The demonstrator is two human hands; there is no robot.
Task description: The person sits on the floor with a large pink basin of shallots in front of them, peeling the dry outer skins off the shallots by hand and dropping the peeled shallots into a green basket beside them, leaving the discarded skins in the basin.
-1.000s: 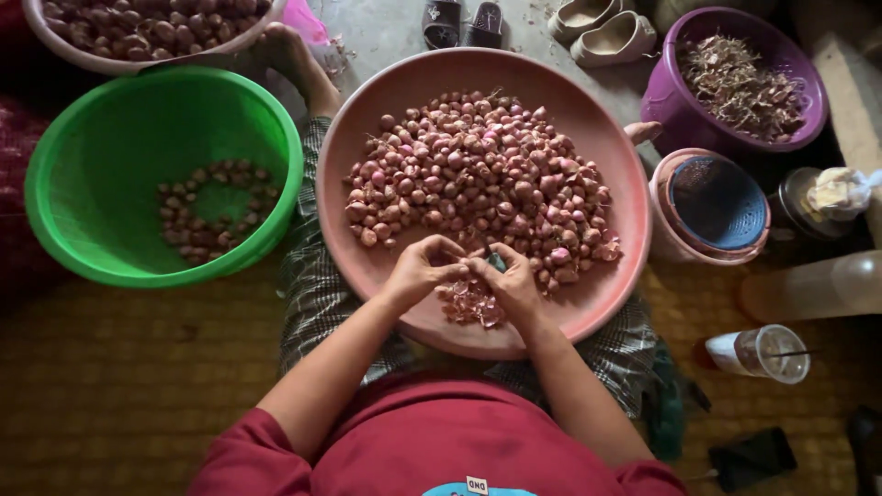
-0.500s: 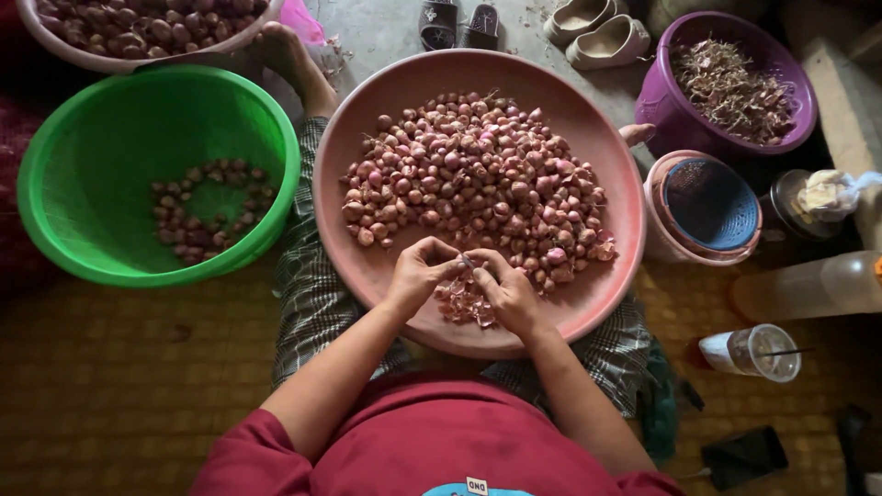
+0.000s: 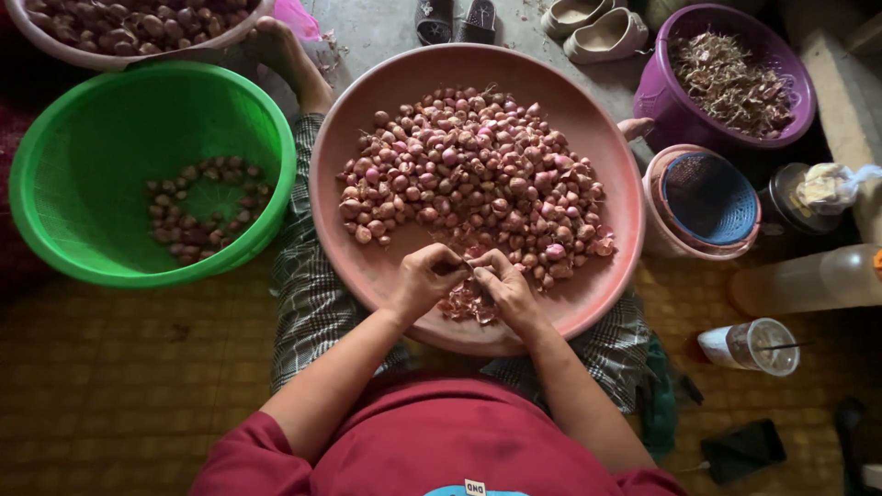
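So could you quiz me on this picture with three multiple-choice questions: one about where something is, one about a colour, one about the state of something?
1. Where does the green basin lie from the pink tray?
A. on the person's left
B. on the person's right
C. stacked under it

2. What colour is the tub of dry peelings?
A. yellow
B. purple
C. white

3. How do the left hand and right hand stand?
A. flat on the floor
B. both inside the green basin
C. close together over the tray's near edge, fingers pinched around a small shallot

Answers:
1 A: the basin sits left of the tray on the lap.
2 B: its wall and rim are purple.
3 C: the fingertips meet above a small pile of skins.
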